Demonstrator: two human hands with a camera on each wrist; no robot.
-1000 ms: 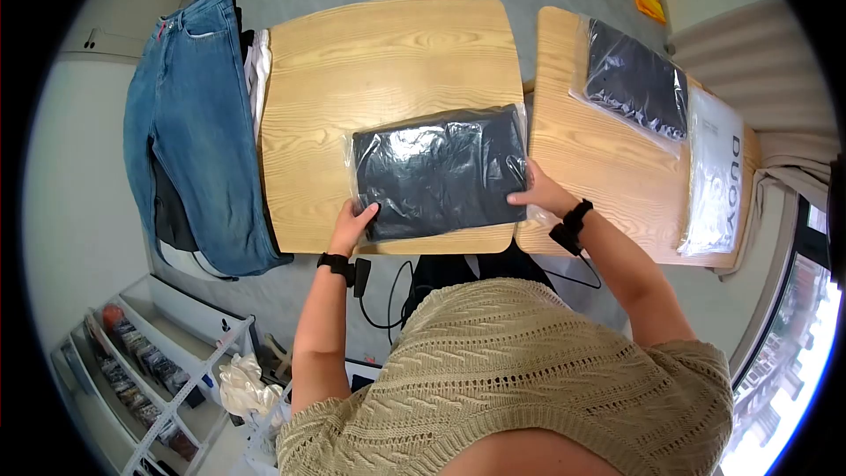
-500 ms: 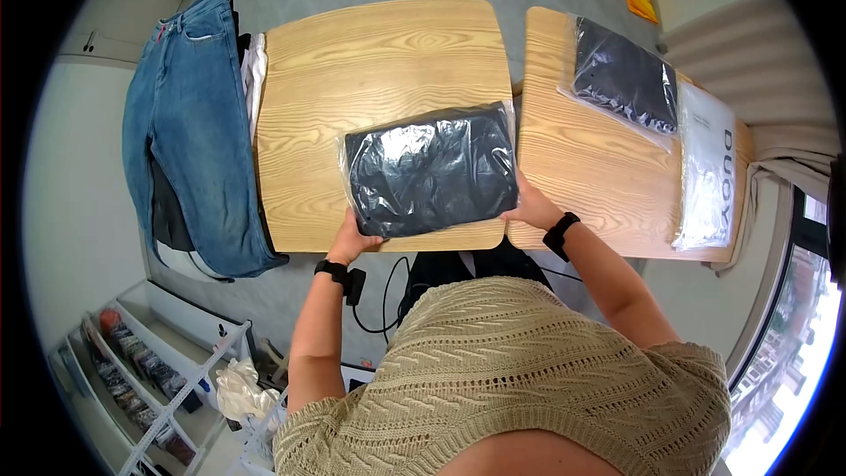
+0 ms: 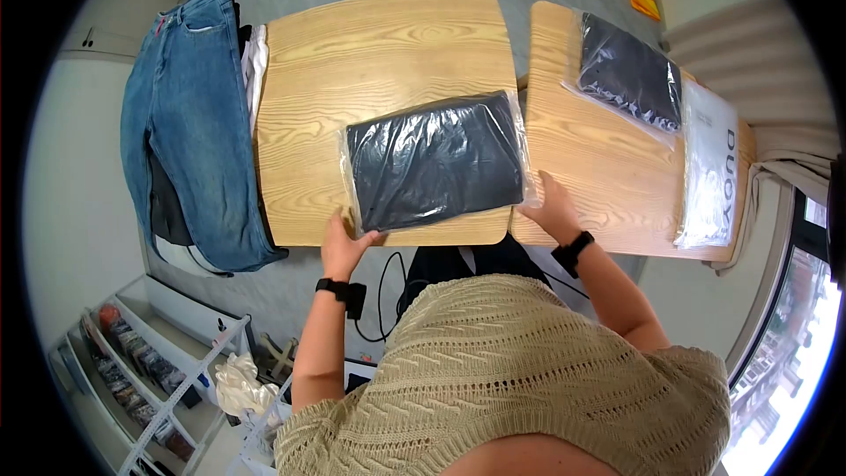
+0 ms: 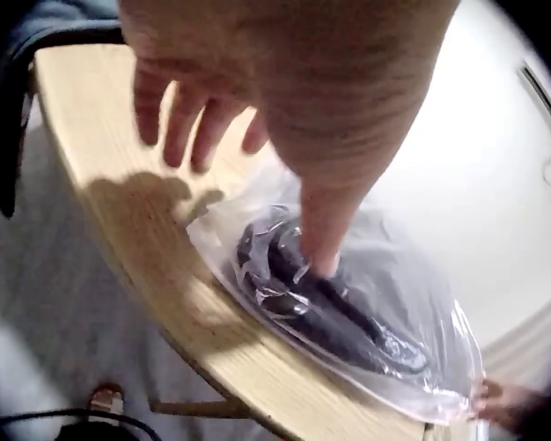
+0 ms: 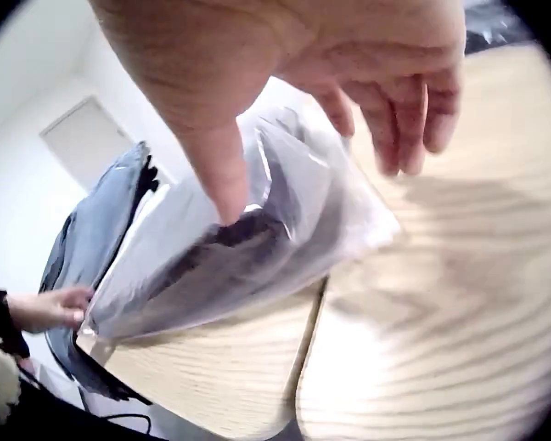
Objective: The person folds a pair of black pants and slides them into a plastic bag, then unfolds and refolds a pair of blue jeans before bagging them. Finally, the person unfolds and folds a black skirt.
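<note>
A folded dark garment in a clear plastic bag (image 3: pixel 436 163) lies at the front of the left wooden table. My left hand (image 3: pixel 345 249) is at its near left corner, the thumb along the bag's edge. In the left wrist view the fingers (image 4: pixel 176 129) of that hand are spread apart, and the thumb reaches over the clear plastic. At the bag's right end is my right hand (image 3: pixel 555 211). The right wrist view shows its thumb (image 5: pixel 222 179) at the plastic and its other fingers extended beyond the bag's end.
Blue jeans (image 3: pixel 194 123) lie over other clothes at the left table's side. On the right table (image 3: pixel 590 185) are another bagged dark garment (image 3: pixel 630 70) and a clear bag with black lettering (image 3: pixel 708 172). A narrow gap parts the tables. A shelf rack (image 3: pixel 145 379) stands lower left.
Both thumbs have come off the top of the bagged garment to its edges, and the fingers have loosened. The bag stays in nearly the same place on the table.
</note>
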